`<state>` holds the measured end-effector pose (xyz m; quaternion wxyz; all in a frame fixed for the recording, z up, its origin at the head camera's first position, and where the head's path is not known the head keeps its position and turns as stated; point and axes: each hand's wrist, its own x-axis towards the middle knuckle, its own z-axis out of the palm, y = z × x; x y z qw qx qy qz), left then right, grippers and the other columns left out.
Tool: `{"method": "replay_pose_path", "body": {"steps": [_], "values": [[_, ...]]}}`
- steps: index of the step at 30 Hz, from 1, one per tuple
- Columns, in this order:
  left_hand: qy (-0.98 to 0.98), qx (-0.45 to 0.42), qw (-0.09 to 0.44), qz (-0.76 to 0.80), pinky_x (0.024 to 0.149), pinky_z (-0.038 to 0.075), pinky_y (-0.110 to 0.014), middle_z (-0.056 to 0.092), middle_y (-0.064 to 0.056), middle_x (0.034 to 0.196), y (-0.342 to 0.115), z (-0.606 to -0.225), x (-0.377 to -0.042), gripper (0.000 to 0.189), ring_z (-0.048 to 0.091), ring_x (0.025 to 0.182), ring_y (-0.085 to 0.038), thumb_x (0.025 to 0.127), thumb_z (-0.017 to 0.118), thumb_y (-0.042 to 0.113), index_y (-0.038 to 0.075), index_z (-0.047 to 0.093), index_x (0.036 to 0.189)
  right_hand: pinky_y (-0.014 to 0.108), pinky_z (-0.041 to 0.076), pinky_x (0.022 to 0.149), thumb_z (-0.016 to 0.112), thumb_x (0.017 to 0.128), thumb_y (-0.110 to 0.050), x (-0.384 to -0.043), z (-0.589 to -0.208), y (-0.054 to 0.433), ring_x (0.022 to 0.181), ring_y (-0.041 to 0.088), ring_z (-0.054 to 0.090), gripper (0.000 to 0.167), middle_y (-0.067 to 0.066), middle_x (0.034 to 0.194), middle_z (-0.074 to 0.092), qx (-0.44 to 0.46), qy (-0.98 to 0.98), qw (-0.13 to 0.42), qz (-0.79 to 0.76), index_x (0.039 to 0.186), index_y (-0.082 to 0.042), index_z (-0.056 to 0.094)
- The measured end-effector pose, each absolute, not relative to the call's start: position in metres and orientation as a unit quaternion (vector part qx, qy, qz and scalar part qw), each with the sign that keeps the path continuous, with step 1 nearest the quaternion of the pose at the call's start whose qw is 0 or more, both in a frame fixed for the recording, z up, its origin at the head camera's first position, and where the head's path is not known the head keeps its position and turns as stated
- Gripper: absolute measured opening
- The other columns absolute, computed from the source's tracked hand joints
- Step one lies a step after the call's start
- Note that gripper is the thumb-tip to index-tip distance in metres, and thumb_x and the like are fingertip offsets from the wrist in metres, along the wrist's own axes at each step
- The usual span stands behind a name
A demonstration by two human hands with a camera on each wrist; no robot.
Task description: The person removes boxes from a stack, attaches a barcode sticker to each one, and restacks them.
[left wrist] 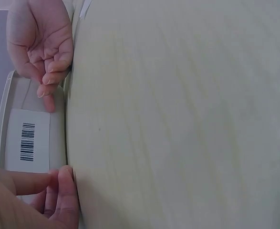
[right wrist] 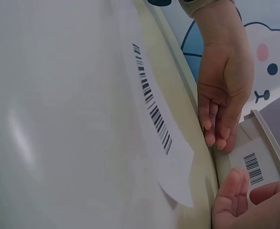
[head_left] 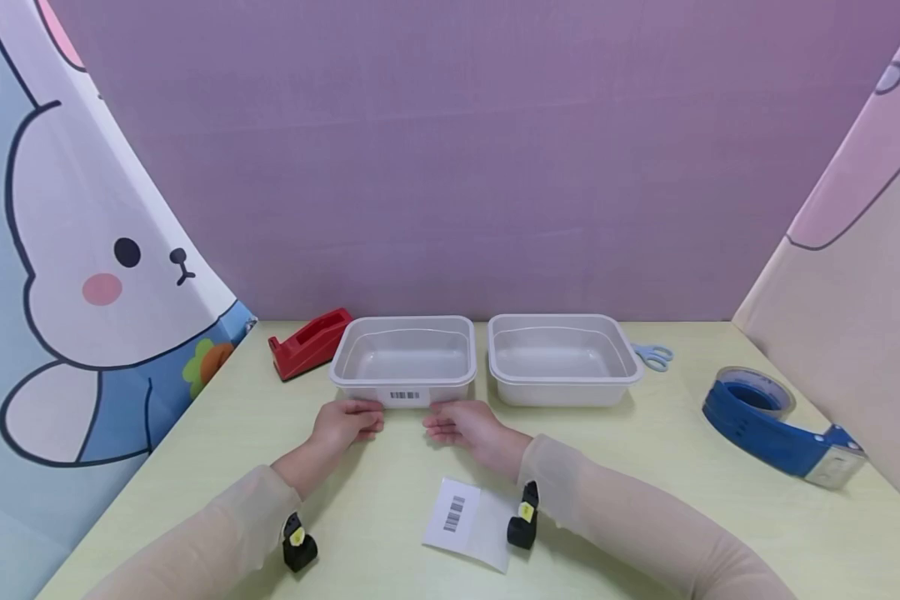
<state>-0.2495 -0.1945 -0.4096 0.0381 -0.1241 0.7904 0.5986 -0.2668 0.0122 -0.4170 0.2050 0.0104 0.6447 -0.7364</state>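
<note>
The left white plastic box (head_left: 402, 354) has a barcode label (head_left: 405, 396) on its front wall. My left hand (head_left: 345, 422) is at the left end of that wall, fingertips right at the label's edge. At the other end is my right hand (head_left: 471, 427), its fingers relaxed and slightly bent beside the wall. Neither palm holds anything. The left wrist view shows the barcode label (left wrist: 27, 140) lying flat between both hands. A backing sheet (head_left: 468, 521) with another barcode label (head_left: 453, 514) lies on the table near my right forearm, one edge curling up in the right wrist view.
A second white box (head_left: 565, 358) stands to the right, with light-blue scissors (head_left: 654, 357) partly behind it. At the back left sits a red tape dispenser (head_left: 311, 343). A blue tape dispenser with a tape roll (head_left: 780, 433) lies at the right. A purple wall (head_left: 450, 167) closes the back.
</note>
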Motion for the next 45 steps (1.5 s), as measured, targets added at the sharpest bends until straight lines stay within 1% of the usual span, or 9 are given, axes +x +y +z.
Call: {"method": "replay_pose_path", "body": {"steps": [10,15,17,21,26,32,37,42,45], "values": [[0.802,-0.118,0.057,0.582,0.074,0.060,-0.031,0.071,-0.018,0.096,-0.197,-0.404,-0.243,0.026,0.067,0.077,-0.014,0.093,0.061,0.003,-0.010,0.063,0.114,0.030,0.059,0.079,0.051,0.095,-0.002,-0.265,-0.415,0.026,0.075,0.015,0.066,0.034,0.016,0.094,0.069,0.003,0.642,0.225,-0.733,0.126,0.014,0.051],[0.810,-0.115,0.073,0.570,0.076,0.060,-0.033,0.070,-0.016,0.098,-0.196,-0.403,-0.238,0.028,0.067,0.078,-0.014,0.093,0.062,0.006,-0.008,0.062,0.117,0.031,0.059,0.081,0.053,0.095,-0.004,-0.262,-0.412,0.036,0.075,0.014,0.067,0.035,0.017,0.095,0.070,-0.002,0.650,0.230,-0.724,0.125,0.014,0.052],[0.813,-0.117,0.080,0.565,0.077,0.060,-0.033,0.071,-0.014,0.098,-0.193,-0.402,-0.235,0.028,0.068,0.079,-0.014,0.092,0.064,0.006,-0.006,0.063,0.118,0.031,0.059,0.082,0.054,0.095,-0.004,-0.261,-0.411,0.040,0.076,0.015,0.066,0.035,0.015,0.094,0.070,-0.002,0.655,0.234,-0.719,0.125,0.013,0.053],[0.819,-0.104,0.091,0.557,0.076,0.060,-0.033,0.072,-0.014,0.099,-0.186,-0.401,-0.228,0.030,0.069,0.081,-0.015,0.089,0.067,0.004,-0.006,0.063,0.118,0.031,0.059,0.083,0.055,0.096,-0.006,-0.258,-0.409,0.047,0.076,0.015,0.066,0.033,0.014,0.092,0.069,-0.013,0.663,0.241,-0.708,0.122,0.014,0.055],[0.827,-0.078,0.104,0.546,0.073,0.059,-0.032,0.073,-0.014,0.101,-0.172,-0.400,-0.216,0.035,0.069,0.081,-0.013,0.084,0.072,0.006,-0.004,0.064,0.117,0.030,0.059,0.082,0.054,0.095,-0.006,-0.255,-0.410,0.055,0.078,0.015,0.066,0.033,0.018,0.097,0.070,-0.038,0.680,0.245,-0.690,0.121,0.014,0.055],[0.834,-0.030,0.137,0.533,0.074,0.058,-0.032,0.070,-0.006,0.106,-0.155,-0.401,-0.201,0.047,0.066,0.084,-0.013,0.079,0.080,0.014,0.001,0.063,0.121,0.031,0.058,0.083,0.054,0.093,-0.001,-0.249,-0.409,0.065,0.079,0.016,0.066,0.035,0.022,0.103,0.068,-0.055,0.695,0.244,-0.674,0.125,0.014,0.053],[0.849,0.041,0.160,0.502,0.085,0.055,-0.035,0.068,-0.007,0.114,-0.143,-0.400,-0.191,0.058,0.063,0.097,-0.016,0.073,0.085,0.013,0.004,0.061,0.125,0.031,0.059,0.082,0.054,0.092,0.001,-0.244,-0.407,0.072,0.079,0.015,0.067,0.036,0.022,0.102,0.069,-0.057,0.694,0.253,-0.671,0.124,0.016,0.052],[0.878,0.111,0.142,0.444,0.092,0.051,-0.041,0.066,-0.008,0.115,-0.131,-0.402,-0.181,0.063,0.058,0.102,-0.021,0.065,0.089,0.012,0.004,0.062,0.122,0.031,0.059,0.083,0.055,0.091,0.001,-0.240,-0.407,0.077,0.080,0.016,0.067,0.036,0.022,0.103,0.069,-0.063,0.699,0.255,-0.665,0.123,0.016,0.052],[0.895,0.136,0.120,0.407,0.092,0.049,-0.043,0.060,-0.008,0.113,-0.124,-0.403,-0.175,0.065,0.054,0.101,-0.023,0.060,0.091,0.012,0.005,0.063,0.119,0.030,0.059,0.082,0.055,0.090,0.001,-0.237,-0.406,0.079,0.079,0.015,0.067,0.035,0.019,0.099,0.070,-0.062,0.700,0.256,-0.663,0.122,0.016,0.053]]}}
